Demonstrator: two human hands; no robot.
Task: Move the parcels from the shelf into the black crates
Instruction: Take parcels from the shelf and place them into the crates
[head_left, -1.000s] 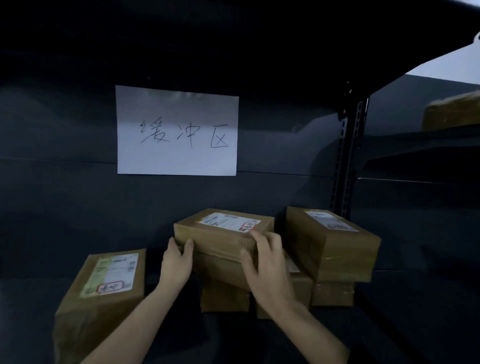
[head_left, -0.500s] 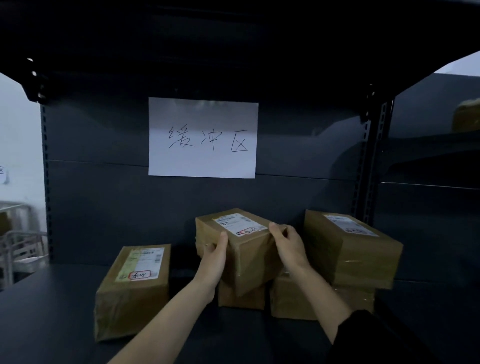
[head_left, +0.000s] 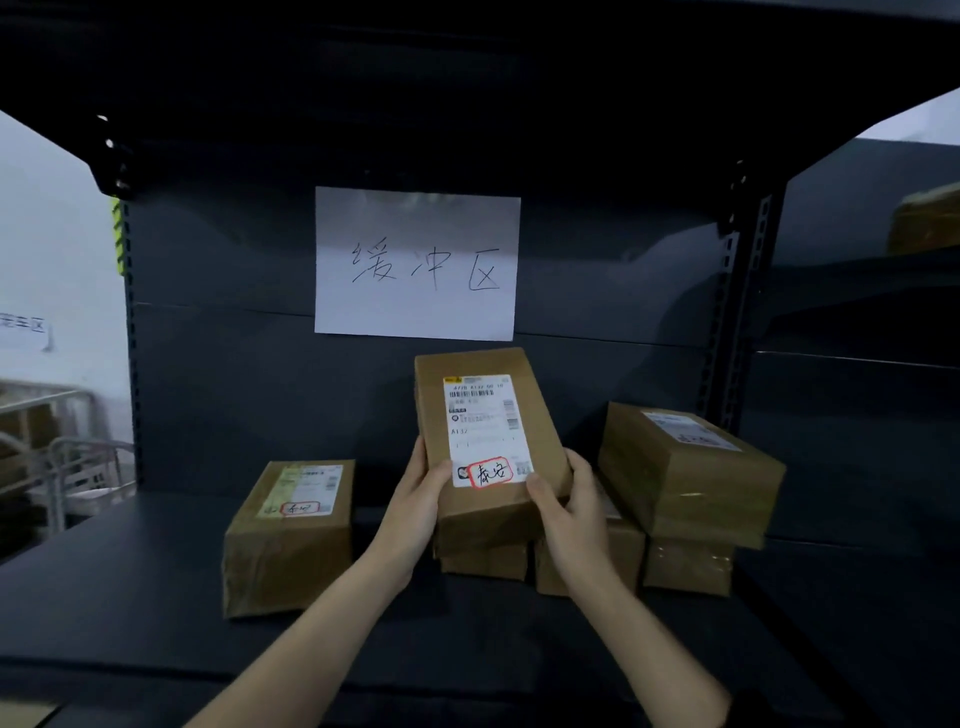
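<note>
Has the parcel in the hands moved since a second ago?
Yes: the held parcel has risen off the stack and tipped upright, nearing the paper sign.

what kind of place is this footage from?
Likely a parcel depot or warehouse storeroom. Cues: a dark metal shelf with a slotted upright; brown taped boxes with barcode shipping labels, like the left parcel and the held parcel in the left hand and right hand; a handwritten paper sign.

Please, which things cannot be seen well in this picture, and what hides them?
Head view:
1. Black crates: none in frame.
2. Lower parcels: mostly behind the held parcel, left hand and right hand.
3. Label small print: too blurred to read.
4. Far-right parcel: cut by the right edge, dim.
</note>
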